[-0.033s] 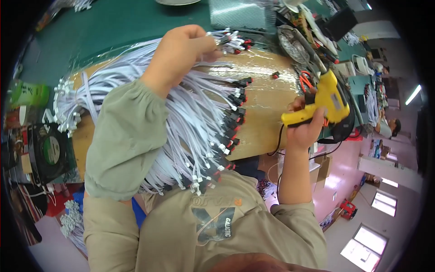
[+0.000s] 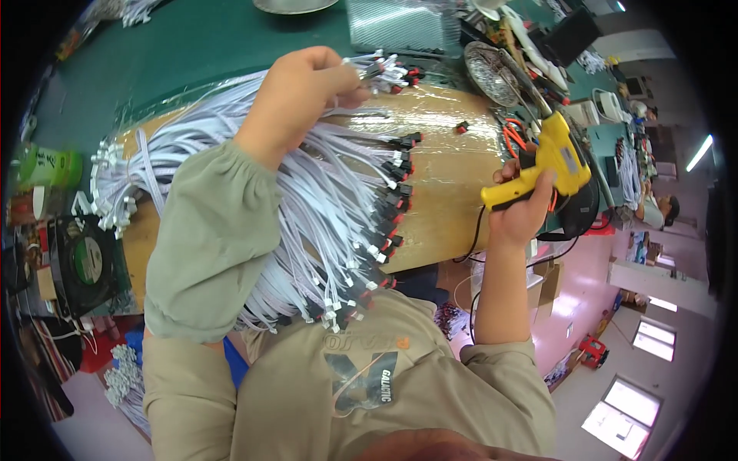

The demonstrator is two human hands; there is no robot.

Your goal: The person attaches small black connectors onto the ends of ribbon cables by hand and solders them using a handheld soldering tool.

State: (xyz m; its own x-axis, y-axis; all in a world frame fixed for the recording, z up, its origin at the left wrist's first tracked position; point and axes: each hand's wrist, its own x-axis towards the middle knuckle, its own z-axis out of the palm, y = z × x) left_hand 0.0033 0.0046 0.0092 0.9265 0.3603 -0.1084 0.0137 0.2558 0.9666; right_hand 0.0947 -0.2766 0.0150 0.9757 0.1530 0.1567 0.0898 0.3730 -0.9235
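My left hand [image 2: 304,96] is closed in a pinch on a white cable with a small dark connector [image 2: 373,71], over the upper part of a cable bundle. My right hand [image 2: 519,211] is wrapped round the handle of a yellow glue gun [image 2: 560,157], its nozzle pointing up and away to the far side. White cables [image 2: 307,200] lie fanned out across a brown board [image 2: 446,184]. Their right ends carry black and red connectors [image 2: 396,207] and small white plugs. At the left, white plugs [image 2: 115,192] are gathered in a bunch.
One loose red and black connector [image 2: 461,127] lies on the board. Beyond stand a foil-covered dish [image 2: 490,74] and a ridged clear sheet [image 2: 403,27] on the green table [image 2: 200,38]. A black fan [image 2: 83,257] and a green container [image 2: 50,164] are at the left.
The view has shifted slightly. The glue gun is tilted a little differently in my right hand, and my left hand keeps its pinch.
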